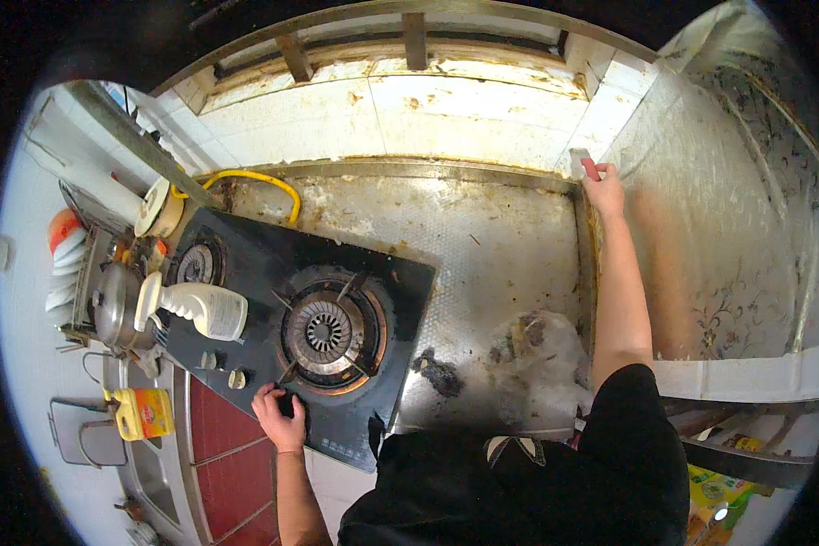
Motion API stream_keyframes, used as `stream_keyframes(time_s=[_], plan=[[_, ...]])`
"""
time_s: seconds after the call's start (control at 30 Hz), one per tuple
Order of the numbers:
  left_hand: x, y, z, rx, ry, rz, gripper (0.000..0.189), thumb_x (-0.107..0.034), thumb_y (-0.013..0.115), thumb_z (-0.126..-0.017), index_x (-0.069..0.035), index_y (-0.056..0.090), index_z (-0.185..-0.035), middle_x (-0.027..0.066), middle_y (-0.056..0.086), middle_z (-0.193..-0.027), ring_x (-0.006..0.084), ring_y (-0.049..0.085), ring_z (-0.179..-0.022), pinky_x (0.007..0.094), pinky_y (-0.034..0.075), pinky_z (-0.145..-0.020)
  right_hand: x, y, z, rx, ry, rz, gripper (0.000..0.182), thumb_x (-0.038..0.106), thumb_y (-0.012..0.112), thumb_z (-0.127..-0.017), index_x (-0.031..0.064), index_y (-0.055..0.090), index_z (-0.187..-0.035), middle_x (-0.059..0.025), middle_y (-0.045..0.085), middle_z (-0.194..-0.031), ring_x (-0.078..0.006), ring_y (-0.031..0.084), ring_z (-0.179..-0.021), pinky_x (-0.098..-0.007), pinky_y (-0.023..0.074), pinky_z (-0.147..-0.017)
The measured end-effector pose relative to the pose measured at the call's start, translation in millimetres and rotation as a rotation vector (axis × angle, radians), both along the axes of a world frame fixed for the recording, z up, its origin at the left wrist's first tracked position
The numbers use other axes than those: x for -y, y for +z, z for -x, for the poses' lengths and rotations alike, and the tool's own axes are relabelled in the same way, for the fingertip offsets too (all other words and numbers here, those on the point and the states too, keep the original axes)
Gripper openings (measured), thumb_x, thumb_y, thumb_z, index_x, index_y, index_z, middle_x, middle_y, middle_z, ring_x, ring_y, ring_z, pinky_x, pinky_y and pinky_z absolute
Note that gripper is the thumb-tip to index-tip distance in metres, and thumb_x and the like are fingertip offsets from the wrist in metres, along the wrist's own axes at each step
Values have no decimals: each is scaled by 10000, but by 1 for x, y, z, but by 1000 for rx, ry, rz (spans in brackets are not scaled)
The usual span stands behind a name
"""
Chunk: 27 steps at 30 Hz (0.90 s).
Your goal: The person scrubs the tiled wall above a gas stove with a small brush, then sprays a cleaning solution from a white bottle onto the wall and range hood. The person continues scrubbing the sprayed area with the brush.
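Observation:
My right hand [605,191] reaches out to the far right corner and grips the red handle of a scraper [590,169]. Its flat blade is against the white tiled wall [478,119], low down by the corner. My left hand [280,418] rests at the front edge of a black glass gas cooktop [355,423], thumb and fingers apart. The cooktop sits askew on a stained metal countertop [491,232]. A white spray bottle [208,310] lies on the glass between the large burner [324,332] and the small burner [198,263].
A crumpled clear plastic bag [542,368] and a dark, dirty clump [440,374] lie on the countertop near my body. A yellow gas hose [266,177] curves behind the cooktop. At left are a lidded metal pot [119,307], a sink [153,471] and a yellow jug [143,413].

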<state>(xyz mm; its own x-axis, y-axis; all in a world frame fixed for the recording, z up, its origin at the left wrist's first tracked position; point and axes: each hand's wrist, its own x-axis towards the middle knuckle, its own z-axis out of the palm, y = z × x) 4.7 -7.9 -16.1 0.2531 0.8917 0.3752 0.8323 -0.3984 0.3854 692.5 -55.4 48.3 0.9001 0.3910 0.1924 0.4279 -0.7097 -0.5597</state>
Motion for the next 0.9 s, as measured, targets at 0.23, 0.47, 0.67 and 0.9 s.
stream_keyframes(time_s=[0.23, 0.47, 0.67, 0.9], plan=[[-3, 6, -8, 26, 21, 16, 245, -61, 674, -671, -47, 513, -854, 145, 535, -1073, 347, 491, -1009, 426, 396, -879, -18, 46, -1, 211, 84, 479, 281, 230, 509, -842, 84, 609, -1060, -197, 650, -995, -346, 615, -959, -424, 490, -807], [-4, 5, -6, 20, 18, 17, 246, -70, 680, -675, -51, 521, -862, 137, 535, -1089, 344, 490, -1015, 417, 398, -878, -33, 57, -10, 200, 176, 469, 279, 170, 480, -817, 117, 655, -1028, -171, 651, -1025, -321, 614, -980, -415, 478, -843], [-3, 6, -6, 11, 35, 28, 246, -57, 677, -673, -51, 522, -864, 135, 534, -1092, 344, 490, -1008, 420, 398, -873, -43, 13, -33, 126, 182, 499, 269, 247, 531, -838, 120, 646, -1045, -127, 665, -1014, -294, 623, -943, -385, 483, -812], [-5, 6, -10, 19, 27, 47, 247, -58, 673, -675, -51, 522, -871, 139, 534, -1091, 342, 490, -1007, 421, 398, -873, -32, -41, -46, 18, 137, 364, 238, 302, 563, -844, 122, 660, -966, -124, 674, -943, -289, 632, -883, -391, 485, -779]])
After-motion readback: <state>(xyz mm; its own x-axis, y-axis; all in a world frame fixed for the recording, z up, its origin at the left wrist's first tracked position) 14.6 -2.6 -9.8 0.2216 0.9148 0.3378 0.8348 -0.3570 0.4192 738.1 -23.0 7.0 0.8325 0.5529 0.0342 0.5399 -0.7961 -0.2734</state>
